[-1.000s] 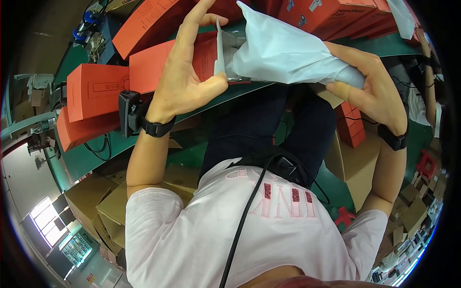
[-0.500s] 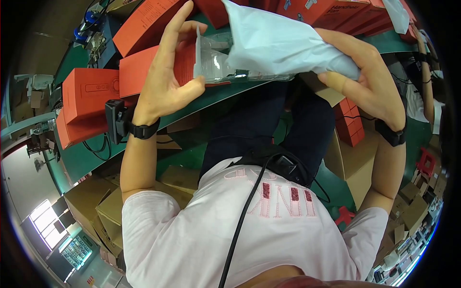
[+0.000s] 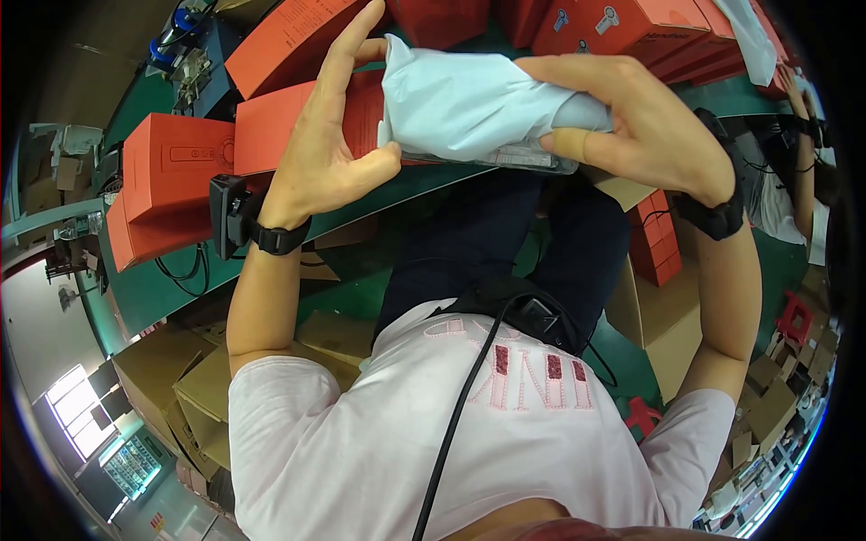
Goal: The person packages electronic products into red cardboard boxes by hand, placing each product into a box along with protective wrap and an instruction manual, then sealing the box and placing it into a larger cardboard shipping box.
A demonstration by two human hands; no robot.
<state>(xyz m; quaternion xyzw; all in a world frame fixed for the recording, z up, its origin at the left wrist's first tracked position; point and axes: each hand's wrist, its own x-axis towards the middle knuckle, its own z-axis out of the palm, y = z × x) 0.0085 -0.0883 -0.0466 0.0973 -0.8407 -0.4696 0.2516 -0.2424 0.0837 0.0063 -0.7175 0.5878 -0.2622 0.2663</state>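
A bulky item in a pale blue-white plastic bag (image 3: 469,99) lies over a clear plastic tray (image 3: 528,159). The bag hides what is inside it. My right hand (image 3: 642,126) is closed around the bag's right end, its thumb below and its fingers over the top. At the tray's left end is my left hand (image 3: 325,158), thumb at the near edge and fingers behind, gripping that end. Behind the left hand an orange box (image 3: 271,128) lies on the green table (image 3: 194,287).
More orange boxes stand left (image 3: 180,153) and at the far right (image 3: 622,32). Blue-and-metal equipment (image 3: 185,68) sits at the far left. Below the table are open cardboard cartons (image 3: 672,316), one with small orange boxes. Another person's arm (image 3: 801,153) shows at the right edge.
My right hand has moved left with the bagged item, which now covers most of the tray. The left hand keeps its hold on the tray's end and has shifted slightly right.
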